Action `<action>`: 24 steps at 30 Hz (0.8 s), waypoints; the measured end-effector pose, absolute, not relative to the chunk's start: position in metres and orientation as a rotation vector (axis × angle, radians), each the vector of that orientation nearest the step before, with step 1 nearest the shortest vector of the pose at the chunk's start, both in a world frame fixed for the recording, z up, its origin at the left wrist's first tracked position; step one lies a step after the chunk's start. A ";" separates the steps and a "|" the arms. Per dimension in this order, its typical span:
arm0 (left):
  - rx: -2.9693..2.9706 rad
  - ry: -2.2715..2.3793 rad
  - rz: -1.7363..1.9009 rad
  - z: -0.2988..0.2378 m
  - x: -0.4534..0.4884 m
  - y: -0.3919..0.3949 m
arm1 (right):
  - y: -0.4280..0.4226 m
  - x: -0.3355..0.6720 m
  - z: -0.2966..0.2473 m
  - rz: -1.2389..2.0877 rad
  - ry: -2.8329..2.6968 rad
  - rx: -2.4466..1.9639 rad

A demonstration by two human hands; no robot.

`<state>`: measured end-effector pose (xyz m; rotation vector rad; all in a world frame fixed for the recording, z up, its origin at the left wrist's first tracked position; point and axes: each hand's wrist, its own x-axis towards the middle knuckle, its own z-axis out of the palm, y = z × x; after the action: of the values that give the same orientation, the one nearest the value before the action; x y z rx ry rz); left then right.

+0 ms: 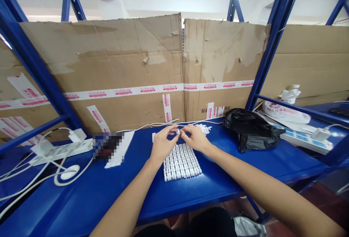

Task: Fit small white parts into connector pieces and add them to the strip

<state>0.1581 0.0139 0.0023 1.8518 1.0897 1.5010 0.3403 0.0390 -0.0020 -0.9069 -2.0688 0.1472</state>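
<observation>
My left hand (163, 143) and my right hand (195, 137) meet above the blue shelf, fingertips pinched around a small white plastic piece (178, 132). The piece is too small for me to tell its exact kind. Just below my hands lies a block of small white pieces (182, 164) set side by side in neat rows, its far part covered by my hands. Behind my right hand sits a loose pile of tiny white parts (204, 129). A bit of another white piece (153, 137) shows beside my left hand.
Left on the blue shelf (114, 193) are a white strip-like stack (124, 149), a pixelated dark object (107, 146) and a power strip (62, 149) with cables. A black plastic bag (253, 129) lies right. Cardboard sheets (131, 69) wall the back between blue posts.
</observation>
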 end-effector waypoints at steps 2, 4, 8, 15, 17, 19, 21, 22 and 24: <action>1.861 1.087 1.515 0.002 0.158 0.013 | 0.040 0.342 -0.003 0.170 -2.064 -0.900; 1.840 1.069 1.541 0.002 0.159 0.012 | 0.041 0.345 -0.002 0.196 -2.065 -0.881; 1.845 1.076 1.544 0.002 0.160 0.011 | 0.041 0.349 0.001 0.220 -2.071 -0.858; 1.751 1.046 1.541 0.003 0.162 0.014 | 0.044 0.343 0.003 0.170 -2.079 -0.953; 1.764 1.044 1.545 0.005 0.163 0.013 | 0.049 0.346 0.001 0.130 -2.076 -1.032; 1.811 1.054 1.559 0.007 0.161 0.011 | 0.058 0.354 -0.001 0.065 -2.058 -1.174; 1.859 1.080 1.577 0.009 0.156 0.010 | 0.068 0.370 -0.002 -0.015 -2.034 -1.369; 1.866 1.094 1.584 0.010 0.152 0.012 | 0.073 0.379 -0.003 -0.060 -2.021 -1.479; 1.839 1.127 1.583 0.011 0.139 0.018 | 0.081 0.398 -0.003 -0.122 -2.006 -1.686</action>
<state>0.1395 0.0178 0.0107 1.8392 1.1272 1.5831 0.3979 0.0807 -0.0033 -1.6857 -2.0064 -0.1223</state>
